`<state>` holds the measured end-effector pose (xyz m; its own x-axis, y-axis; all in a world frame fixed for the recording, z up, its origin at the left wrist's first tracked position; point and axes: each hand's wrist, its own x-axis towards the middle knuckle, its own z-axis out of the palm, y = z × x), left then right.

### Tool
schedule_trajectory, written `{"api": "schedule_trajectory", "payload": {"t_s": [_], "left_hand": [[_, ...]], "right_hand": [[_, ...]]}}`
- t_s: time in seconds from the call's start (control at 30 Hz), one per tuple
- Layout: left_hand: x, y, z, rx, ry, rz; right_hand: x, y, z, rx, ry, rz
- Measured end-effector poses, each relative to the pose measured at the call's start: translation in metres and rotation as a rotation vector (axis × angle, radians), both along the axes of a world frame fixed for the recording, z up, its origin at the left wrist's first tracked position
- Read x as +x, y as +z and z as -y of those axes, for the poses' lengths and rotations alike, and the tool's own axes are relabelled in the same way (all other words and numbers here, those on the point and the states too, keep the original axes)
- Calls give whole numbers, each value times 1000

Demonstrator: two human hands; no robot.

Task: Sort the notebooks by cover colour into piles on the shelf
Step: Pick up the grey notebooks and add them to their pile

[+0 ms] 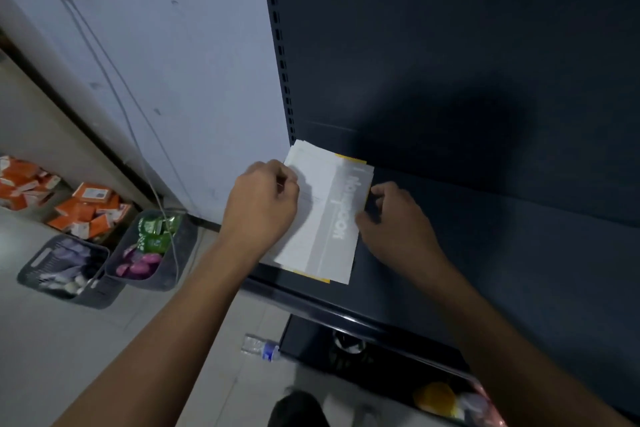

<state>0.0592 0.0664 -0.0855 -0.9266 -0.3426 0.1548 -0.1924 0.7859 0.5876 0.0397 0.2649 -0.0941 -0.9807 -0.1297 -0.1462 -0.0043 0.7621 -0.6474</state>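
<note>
Left hand [263, 198] and right hand [391, 218], set apart, clasp opposite edges of a white-topped notebook pile [325, 218] at the dark shelf [485, 236] end, yellow edges showing beneath.

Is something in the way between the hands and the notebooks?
No, nothing visible. The left hand touches the left edge of the notebook stack on the shelf, and the right hand holds its right edge.

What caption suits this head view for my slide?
The left hand and right hand grip opposite sides of a white-topped notebook stack on the dark shelf.
</note>
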Motion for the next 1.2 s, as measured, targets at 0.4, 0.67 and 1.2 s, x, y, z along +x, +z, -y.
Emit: {"api": "schedule_trajectory", "payload": {"t_s": [0.4, 0.67, 1.2], "left_hand": [[-32, -12, 43, 64, -137, 76], [-40, -7, 44, 74, -201, 292], [-34, -1, 14, -50, -149, 202]], "right_hand": [[5, -15, 79, 132, -178, -7], [4, -10, 90, 202, -167, 38], [5, -20, 78, 57, -192, 41]]}}
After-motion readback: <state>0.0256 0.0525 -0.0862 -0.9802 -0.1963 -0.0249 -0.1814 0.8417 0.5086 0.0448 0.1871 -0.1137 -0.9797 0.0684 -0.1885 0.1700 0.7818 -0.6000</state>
